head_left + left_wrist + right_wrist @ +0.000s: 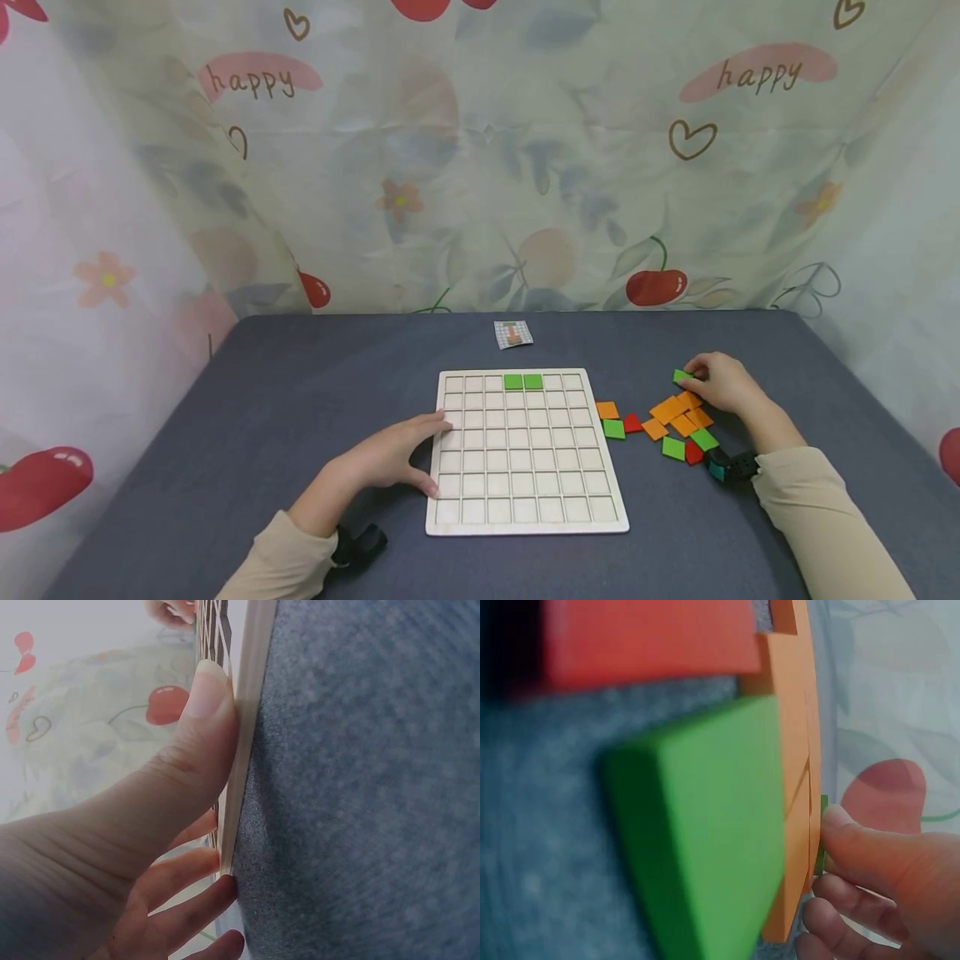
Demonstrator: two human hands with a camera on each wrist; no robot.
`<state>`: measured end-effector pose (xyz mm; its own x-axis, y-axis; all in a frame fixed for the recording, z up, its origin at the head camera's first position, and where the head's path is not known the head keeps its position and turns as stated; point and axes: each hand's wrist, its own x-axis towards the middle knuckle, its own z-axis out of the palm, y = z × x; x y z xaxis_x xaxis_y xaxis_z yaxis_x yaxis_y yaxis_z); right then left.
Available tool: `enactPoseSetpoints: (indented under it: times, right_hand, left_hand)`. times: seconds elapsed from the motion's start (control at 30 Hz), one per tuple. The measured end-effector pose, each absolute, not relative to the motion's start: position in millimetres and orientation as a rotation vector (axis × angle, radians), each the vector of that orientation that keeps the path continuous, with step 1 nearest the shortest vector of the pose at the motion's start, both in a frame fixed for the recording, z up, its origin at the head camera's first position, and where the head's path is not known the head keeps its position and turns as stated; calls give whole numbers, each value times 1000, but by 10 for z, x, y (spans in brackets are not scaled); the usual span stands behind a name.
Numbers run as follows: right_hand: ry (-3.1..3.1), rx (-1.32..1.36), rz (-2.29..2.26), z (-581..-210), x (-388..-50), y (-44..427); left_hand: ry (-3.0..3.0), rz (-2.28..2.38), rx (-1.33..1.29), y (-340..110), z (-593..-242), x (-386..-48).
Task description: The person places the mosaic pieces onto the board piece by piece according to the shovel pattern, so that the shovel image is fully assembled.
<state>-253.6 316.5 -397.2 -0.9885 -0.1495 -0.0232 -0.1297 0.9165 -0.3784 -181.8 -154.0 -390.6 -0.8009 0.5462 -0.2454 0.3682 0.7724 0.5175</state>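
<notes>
A white board (525, 462) with a grid of square cells lies on the table, and two green tiles sit side by side in its far row. My left hand (397, 454) is spread along the board's left edge, with thumb and fingertips touching the rim; the left wrist view shows the thumb (206, 701) at the edge. On the right, my right hand (723, 383) pinches a green square tile (682, 377) at the far end of a loose tile pile. In the right wrist view, orange tiles (795, 735) partly hide the pinched tile.
Orange tiles (666, 409), a red tile (633, 423) and other green tiles (673, 448) lie scattered right of the board, some overlapping. A small printed card (513, 334) lies beyond the board. A patterned curtain (487, 167) hangs behind the dark table (337, 358).
</notes>
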Motion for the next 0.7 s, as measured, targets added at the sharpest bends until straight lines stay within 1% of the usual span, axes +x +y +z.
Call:
enactPoseSetpoints:
  times: [0.27, 0.7]
  right_hand:
    - [3024, -223, -636, -3903, -2518, 3094]
    - [3004, -338, -741, -3805, -2495, 2686]
  left_hand:
    - [2582, 638, 688, -1536, -3911, -1816]
    - [2594, 630, 695, -1532, -3926, -1822]
